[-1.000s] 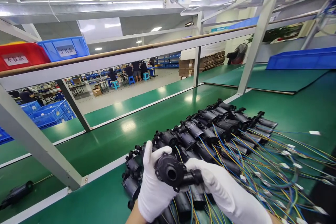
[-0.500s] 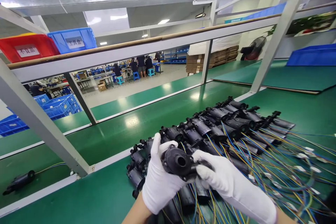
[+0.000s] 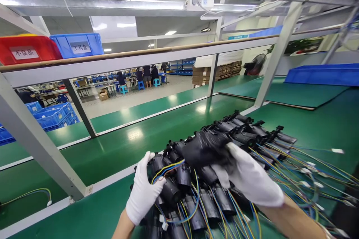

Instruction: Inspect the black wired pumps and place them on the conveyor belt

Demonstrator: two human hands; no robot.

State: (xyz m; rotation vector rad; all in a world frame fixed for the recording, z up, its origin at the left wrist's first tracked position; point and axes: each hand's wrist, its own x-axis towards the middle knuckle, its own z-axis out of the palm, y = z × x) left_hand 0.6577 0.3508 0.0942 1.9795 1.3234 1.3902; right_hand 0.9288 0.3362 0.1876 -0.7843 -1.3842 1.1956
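My right hand (image 3: 249, 175), in a white glove, grips a black cylindrical motor with a pump-like head (image 3: 207, 147), held tilted above the pile and smeared by motion. Blue, yellow and brown wires (image 3: 169, 166) run from this motor to my left hand (image 3: 144, 190), also gloved in white. The left fingers curl loosely around the wires by the thumb. A white connector (image 3: 164, 222) hangs below that hand. Beneath both hands lie several similar black motors (image 3: 193, 209) in rows, their wires trailing toward the front and right.
A green bench (image 3: 106, 198) carries the motors. Grey frame posts (image 3: 42, 138) and a shelf rail (image 3: 157, 52) stand ahead. Red (image 3: 28, 50) and blue (image 3: 77, 44) bins sit on the shelf at left. A blue tray (image 3: 322, 74) lies at right. People work far behind.
The motor has been turned from its round end facing me to lying sideways, and moved up and right in my right hand. My left hand has let go of its body and moved left and down.
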